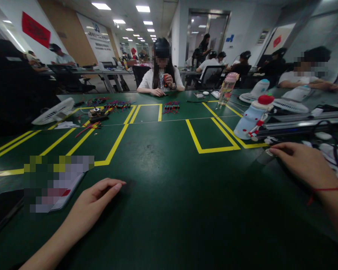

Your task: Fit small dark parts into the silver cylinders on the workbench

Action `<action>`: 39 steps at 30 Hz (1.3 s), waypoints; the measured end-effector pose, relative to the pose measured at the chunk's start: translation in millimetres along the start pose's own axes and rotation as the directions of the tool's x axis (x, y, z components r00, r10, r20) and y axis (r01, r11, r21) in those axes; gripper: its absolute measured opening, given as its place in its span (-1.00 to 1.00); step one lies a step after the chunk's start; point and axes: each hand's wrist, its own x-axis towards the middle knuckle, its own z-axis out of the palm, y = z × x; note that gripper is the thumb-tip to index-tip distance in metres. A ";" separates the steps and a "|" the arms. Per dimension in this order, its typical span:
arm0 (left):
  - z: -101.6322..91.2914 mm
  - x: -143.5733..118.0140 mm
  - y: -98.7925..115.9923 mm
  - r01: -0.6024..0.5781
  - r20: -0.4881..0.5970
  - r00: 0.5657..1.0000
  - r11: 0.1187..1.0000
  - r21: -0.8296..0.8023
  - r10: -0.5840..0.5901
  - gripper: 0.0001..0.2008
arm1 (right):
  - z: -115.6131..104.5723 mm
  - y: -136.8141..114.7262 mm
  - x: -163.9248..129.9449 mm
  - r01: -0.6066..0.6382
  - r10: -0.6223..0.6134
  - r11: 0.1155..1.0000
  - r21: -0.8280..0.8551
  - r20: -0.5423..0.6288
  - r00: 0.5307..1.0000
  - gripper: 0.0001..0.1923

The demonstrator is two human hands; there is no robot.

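The fingers (113,182) of the left hand (93,200) curl loosely above the counter (169,210), tips close together; whether they pinch anything cannot be told. The right hand (305,161) has thumb and fingertips nearly closed on a small pale piece (268,152), too blurred to name, near a blue bottle (246,122). A flat slab (67,198) lies beside the left hand.

The desk's (163,187) middle is passable from the near edge; right fingers (283,149) and bottle (247,122) obstruct toward the right edge, slab (63,189) toward the left.
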 end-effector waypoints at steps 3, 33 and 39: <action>-0.2 -0.8 1.5 0.005 0.004 1.000 1.000 0.010 -0.005 -0.60 | 3.2 6.5 3.2 -0.032 0.032 0.999 0.038 0.018 0.999 -0.59; 42.8 -3.7 76.3 -0.323 0.183 0.927 0.945 -0.061 0.328 -0.76 | 42.0 -178.5 -123.4 0.585 -0.744 0.376 0.718 -0.142 0.653 -0.63; 59.3 -4.2 106.0 -0.465 0.140 0.867 0.877 -0.121 0.479 -0.79 | 62.1 -188.8 -131.7 0.551 -0.759 0.351 0.757 -0.115 0.641 -0.58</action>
